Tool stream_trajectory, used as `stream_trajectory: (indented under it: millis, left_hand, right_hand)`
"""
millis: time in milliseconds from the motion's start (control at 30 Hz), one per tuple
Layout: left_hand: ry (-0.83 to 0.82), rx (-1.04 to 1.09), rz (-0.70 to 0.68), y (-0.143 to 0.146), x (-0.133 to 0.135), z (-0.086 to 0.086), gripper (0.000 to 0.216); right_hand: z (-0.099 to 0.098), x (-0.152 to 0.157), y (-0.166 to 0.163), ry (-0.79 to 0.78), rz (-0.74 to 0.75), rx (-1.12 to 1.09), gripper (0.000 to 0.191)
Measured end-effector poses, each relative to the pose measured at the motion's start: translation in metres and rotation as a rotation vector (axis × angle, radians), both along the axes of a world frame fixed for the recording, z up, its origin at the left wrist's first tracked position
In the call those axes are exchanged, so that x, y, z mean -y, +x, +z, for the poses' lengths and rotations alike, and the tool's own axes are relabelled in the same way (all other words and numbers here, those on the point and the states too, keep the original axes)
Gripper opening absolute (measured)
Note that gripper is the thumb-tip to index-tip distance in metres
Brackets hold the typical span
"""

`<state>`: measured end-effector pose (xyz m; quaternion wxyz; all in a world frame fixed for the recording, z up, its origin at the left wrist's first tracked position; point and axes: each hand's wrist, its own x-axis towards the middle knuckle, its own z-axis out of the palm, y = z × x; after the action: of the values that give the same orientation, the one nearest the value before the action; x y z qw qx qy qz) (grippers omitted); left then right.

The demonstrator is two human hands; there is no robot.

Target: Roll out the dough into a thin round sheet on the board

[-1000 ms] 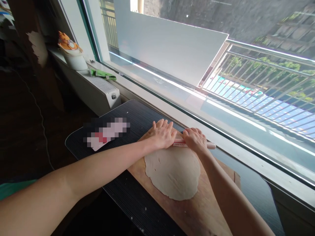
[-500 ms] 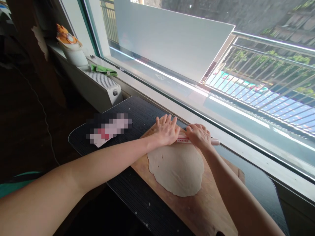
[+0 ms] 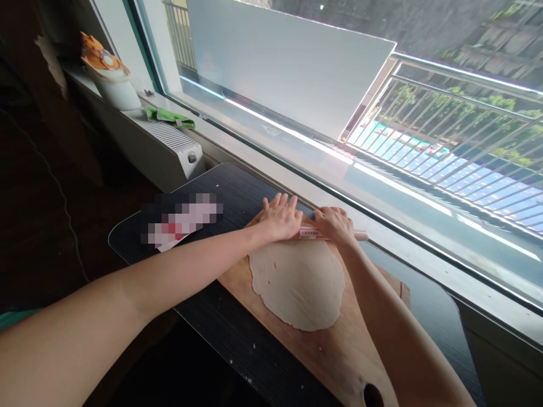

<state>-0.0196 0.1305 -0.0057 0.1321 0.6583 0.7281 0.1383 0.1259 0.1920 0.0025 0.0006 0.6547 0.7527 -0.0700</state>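
Note:
A thin sheet of rolled-out dough [image 3: 299,282], roughly oval with small tears at its left, lies on a wooden board [image 3: 292,347]. Across its far edge sits a rolling pin [image 3: 309,233] with red printing. My left hand [image 3: 280,217] rests palm down over the pin's left part, fingers spread and stretched forward. Over the right part lies my right hand [image 3: 335,223], also palm down, its fingers reaching across the pin rather than wrapped round it. The pin's right handle sticks out beyond that hand; the left end is hidden.
The board lies on a dark table [image 3: 220,181] by a large window [image 3: 292,68]. A blurred pink-and-white packet [image 3: 178,226] is at the table's left. Beyond stand a radiator [image 3: 169,141] with a green cloth [image 3: 169,117] and a white bin [image 3: 119,90] with something orange on top.
The whole view has shifted slightly, so things sit a little further left and higher. Both hands stay on the rolling pin at the dough's far edge; more of the board's hole shows.

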Motion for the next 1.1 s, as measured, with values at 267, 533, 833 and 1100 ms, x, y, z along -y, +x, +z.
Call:
stream_trajectory:
  millis: [267, 533, 833, 1100]
  left_hand:
    - [0.005, -0.013, 0.015, -0.002, -0.002, 0.002, 0.058]
    - [0.020, -0.005, 0.038, -0.007, -0.016, 0.001, 0.055]
    - [0.121, -0.063, -0.077, 0.002, 0.000, -0.002, 0.054]
    - [0.179, -0.102, -0.020, -0.007, -0.007, 0.005, 0.052]
  right_hand:
    - [0.002, -0.006, -0.008, -0.002, -0.031, 0.002, 0.046]
    - [0.003, -0.008, -0.009, 0.069, -0.001, -0.028, 0.046]
    - [-0.001, 0.001, 0.000, 0.035, -0.019, -0.041, 0.043]
    - [0.005, -0.022, -0.016, -0.092, -0.066, 0.032, 0.044]
